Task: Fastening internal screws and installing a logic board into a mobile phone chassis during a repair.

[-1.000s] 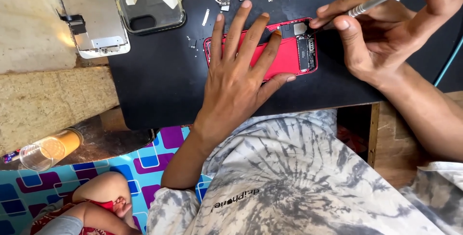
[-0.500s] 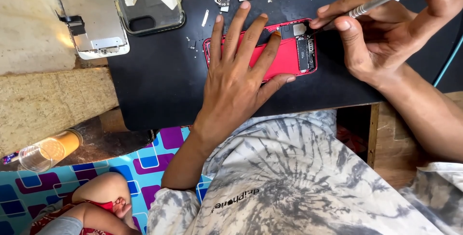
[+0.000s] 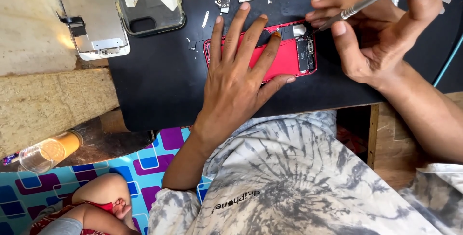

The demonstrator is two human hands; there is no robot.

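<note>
left hand [image 3: 236,78] spread flat on red phone [image 3: 289,56] | right hand [image 3: 381,32] pinching screwdriver [image 3: 354,6] | risk: tip slips, tiny screw lost on black mat [image 3: 159,80]

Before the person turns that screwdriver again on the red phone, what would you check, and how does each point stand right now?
1. Opened red phone shell held steady: ok, the left hand lies flat across it.
2. Shell fully on the black work mat: ok.
3. Tip of the slim metal screwdriver with a red cap at the phone's top end: ok; whether it sits in a screw head, cannot tell.
4. Grip on the driver: ok, the right hand pinches its shaft, one finger over the cap.
5. Tiny loose screws beside the shell: not ok, scattered close to the left hand's fingers.
</note>
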